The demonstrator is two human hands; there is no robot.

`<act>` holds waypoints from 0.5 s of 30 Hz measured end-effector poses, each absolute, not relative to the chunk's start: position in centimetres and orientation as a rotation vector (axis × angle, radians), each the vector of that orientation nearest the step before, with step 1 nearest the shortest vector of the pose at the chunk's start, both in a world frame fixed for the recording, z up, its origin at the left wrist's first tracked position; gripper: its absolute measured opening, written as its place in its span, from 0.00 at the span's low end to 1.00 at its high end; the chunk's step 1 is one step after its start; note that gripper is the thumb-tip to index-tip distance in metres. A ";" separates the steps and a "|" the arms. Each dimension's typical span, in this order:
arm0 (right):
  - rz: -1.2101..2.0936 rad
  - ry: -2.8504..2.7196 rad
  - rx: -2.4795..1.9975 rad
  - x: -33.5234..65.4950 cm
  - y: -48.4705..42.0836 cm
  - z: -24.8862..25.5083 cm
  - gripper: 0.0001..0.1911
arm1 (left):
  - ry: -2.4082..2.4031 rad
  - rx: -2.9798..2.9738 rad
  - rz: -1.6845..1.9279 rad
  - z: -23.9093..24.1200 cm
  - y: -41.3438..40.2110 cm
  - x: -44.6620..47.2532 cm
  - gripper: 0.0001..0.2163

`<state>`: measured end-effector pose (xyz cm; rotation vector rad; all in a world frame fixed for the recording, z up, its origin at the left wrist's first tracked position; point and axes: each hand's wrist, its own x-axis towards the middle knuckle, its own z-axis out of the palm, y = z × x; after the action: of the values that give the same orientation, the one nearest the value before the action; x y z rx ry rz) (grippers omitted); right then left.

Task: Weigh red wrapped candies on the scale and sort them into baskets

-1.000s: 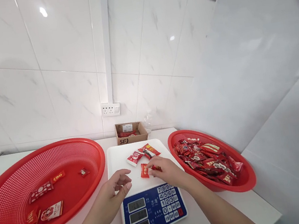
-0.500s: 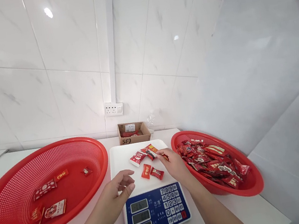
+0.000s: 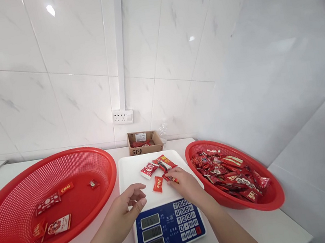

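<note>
In the middle of the frame, the right hand [image 3: 186, 183] pinches a small shiny red wrapped sweet [image 3: 169, 178] in its fingertips, over the smooth white flat tray [image 3: 130, 169] of a blue weighing scale [image 3: 167, 229]. The left hand [image 3: 125, 209] is open and empty, fingers loosely bent, just left of another small square red sweet [image 3: 158, 183] lying between the hands. A big round red holey plastic basket [image 3: 105, 167] sits left, and a smaller one [image 3: 275, 202] full of crinkly red packets [image 3: 228, 170] sits right.
</note>
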<state>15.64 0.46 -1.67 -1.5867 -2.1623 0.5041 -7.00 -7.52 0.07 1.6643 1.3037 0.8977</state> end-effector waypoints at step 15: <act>0.486 -2.247 -1.424 14.1 -0.8 -2.0 0.13 | 1.295 1.654 0.880 -0.2 -7.4 -7.2 0.15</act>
<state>14.07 -0.83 -1.95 -1.4242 -2.2467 0.4859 -7.19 -7.44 -0.20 1.6540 1.2952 0.8795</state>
